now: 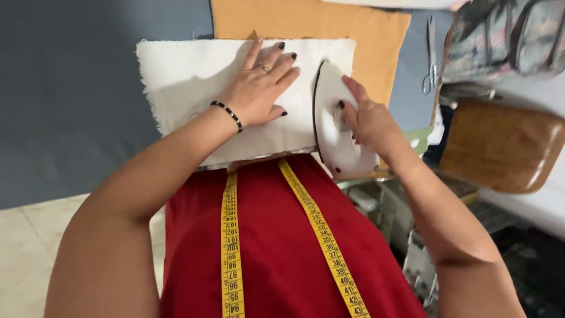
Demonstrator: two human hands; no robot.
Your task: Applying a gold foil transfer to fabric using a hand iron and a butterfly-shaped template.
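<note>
- Grey wall [76,88] and a pale tiled floor [23,247] frame the work area; a narrow surface [235,160] sits directly in front of the person, and only its front edge shows.
- White cloth [194,76] lies flat on the surface, overlapping a tan cloth [306,20] behind it.
- Left hand [262,88] rests palm down on the white cloth, fingers [282,59] spread and flat. This placement appears to pin the cloth and keep it taut beside the iron.
- Iron [335,126] sits on the right end of the white cloth, just beside the left hand, body tilted toward the right edge.
- Right hand [368,121] grips the iron from the right, fingers curled over its top and closed around the handle; the grip looks suited to steering it.
- Yellow tape measure [232,247] hangs round the neck over a red garment [276,247], within easy reach.
- Scissors [431,70] hang at the far right, well apart from both hands.
- Brown chair seat [500,147] stands to the right, below a patterned bag [506,35].
</note>
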